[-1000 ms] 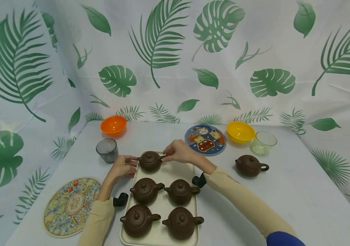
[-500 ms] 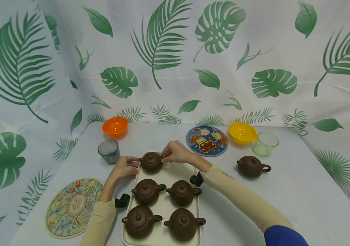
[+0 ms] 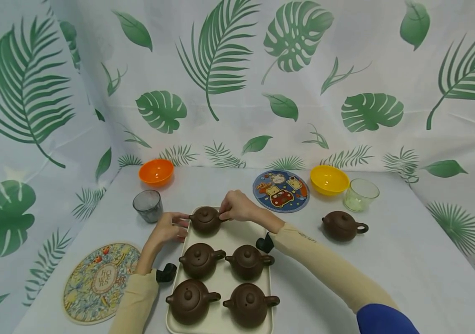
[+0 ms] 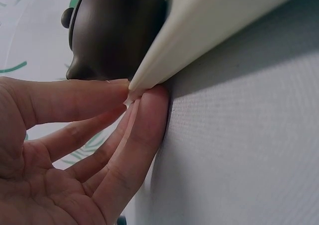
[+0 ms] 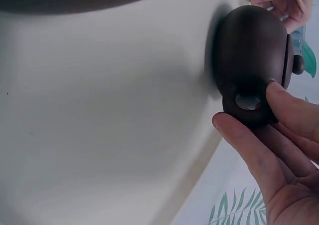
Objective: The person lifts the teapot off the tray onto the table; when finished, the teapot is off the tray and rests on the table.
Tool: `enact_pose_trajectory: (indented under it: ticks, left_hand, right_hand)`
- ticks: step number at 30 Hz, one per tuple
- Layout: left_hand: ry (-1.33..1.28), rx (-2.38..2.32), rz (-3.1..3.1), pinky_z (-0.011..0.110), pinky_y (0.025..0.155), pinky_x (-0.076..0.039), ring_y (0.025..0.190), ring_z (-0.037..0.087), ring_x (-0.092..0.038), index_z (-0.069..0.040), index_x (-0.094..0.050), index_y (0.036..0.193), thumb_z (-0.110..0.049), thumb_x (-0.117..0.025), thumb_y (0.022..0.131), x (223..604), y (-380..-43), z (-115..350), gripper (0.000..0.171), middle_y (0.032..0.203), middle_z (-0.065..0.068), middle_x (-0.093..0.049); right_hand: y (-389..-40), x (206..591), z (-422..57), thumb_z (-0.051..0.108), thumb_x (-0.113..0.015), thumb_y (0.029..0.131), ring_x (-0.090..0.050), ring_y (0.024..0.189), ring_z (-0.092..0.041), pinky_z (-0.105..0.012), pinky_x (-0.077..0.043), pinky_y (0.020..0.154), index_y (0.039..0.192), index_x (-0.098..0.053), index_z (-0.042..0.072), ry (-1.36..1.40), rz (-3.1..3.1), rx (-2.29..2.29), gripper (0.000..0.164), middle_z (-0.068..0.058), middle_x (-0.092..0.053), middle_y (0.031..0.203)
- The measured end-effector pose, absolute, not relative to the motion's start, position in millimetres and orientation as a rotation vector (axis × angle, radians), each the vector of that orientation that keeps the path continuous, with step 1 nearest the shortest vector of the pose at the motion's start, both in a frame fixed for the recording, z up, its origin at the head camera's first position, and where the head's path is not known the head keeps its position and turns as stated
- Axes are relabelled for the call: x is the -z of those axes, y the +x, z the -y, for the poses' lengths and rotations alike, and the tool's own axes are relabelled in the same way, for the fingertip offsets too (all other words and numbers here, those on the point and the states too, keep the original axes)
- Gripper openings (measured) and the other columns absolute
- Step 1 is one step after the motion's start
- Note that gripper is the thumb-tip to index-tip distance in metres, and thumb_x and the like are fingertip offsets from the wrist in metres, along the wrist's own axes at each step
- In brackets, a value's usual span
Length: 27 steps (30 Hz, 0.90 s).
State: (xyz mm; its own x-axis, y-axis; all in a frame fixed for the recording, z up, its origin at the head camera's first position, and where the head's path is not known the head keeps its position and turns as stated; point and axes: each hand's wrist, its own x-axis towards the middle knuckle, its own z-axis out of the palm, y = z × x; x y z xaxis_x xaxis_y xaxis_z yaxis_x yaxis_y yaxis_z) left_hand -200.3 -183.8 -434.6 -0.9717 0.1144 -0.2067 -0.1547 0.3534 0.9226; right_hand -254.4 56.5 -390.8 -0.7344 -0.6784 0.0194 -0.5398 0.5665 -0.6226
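Observation:
A small dark brown teapot sits at the far left corner of a cream tray. My right hand pinches its handle between thumb and fingers; in the right wrist view the handle loop shows between them. On the teapot's spout side, my left hand grips the tray's rim: in the left wrist view the thumb lies above the edge and the fingers below. Several more brown teapots stand nearer on the tray, among them one at front left and one at front right.
Left of the tray are a grey glass, an orange bowl and a floral round mat. To the right lie a blue cartoon mat, a yellow bowl, a greenish glass and another teapot on the table.
The whole head view has shifted slightly. Both hands stay at the far teapot and tray rim; the right forearm has moved a little to the left.

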Motion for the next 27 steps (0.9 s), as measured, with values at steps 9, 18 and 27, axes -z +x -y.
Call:
enact_pose_trajectory:
  ticks: [9,18,27]
  left_hand:
    - [-0.029,-1.663,-2.384,0.032,0.058,-0.058,0.070,0.019,-0.063,0.013,-0.056,0.122,0.017,-0.059,0.073,434.1,-199.5,184.1,0.049,0.101,0.026,-0.063]
    - [-0.016,-1.675,-2.370,0.033,0.059,-0.058,0.068,0.018,-0.063,0.015,-0.056,0.122,0.018,-0.060,0.073,433.2,-200.6,183.7,0.049,0.098,0.027,-0.063]
    - [-0.034,-1.650,-2.419,0.035,0.061,-0.059,0.071,0.020,-0.064,0.012,-0.058,0.120,0.015,-0.062,0.071,436.0,-198.8,183.2,0.049,0.096,0.023,-0.064]
  right_hand:
    - [-254.8,392.3,-59.7,0.005,-0.072,0.083,-0.065,0.057,-0.008,-0.019,-0.052,0.053,0.088,-0.076,-0.001,-1.058,-2.617,0.895,0.009,-0.009,-0.073,0.075]
    - [-255.1,384.2,-76.6,0.006,-0.071,0.083,-0.068,0.063,-0.011,-0.019,-0.054,0.058,0.089,-0.077,-0.001,-1.078,-2.622,0.919,0.011,-0.011,-0.074,0.079]
    - [-254.7,366.1,-118.4,0.003,-0.069,0.084,-0.070,0.068,-0.019,-0.025,-0.056,0.061,0.092,-0.075,-0.005,-0.997,-2.594,1.058,0.012,-0.014,-0.073,0.081]
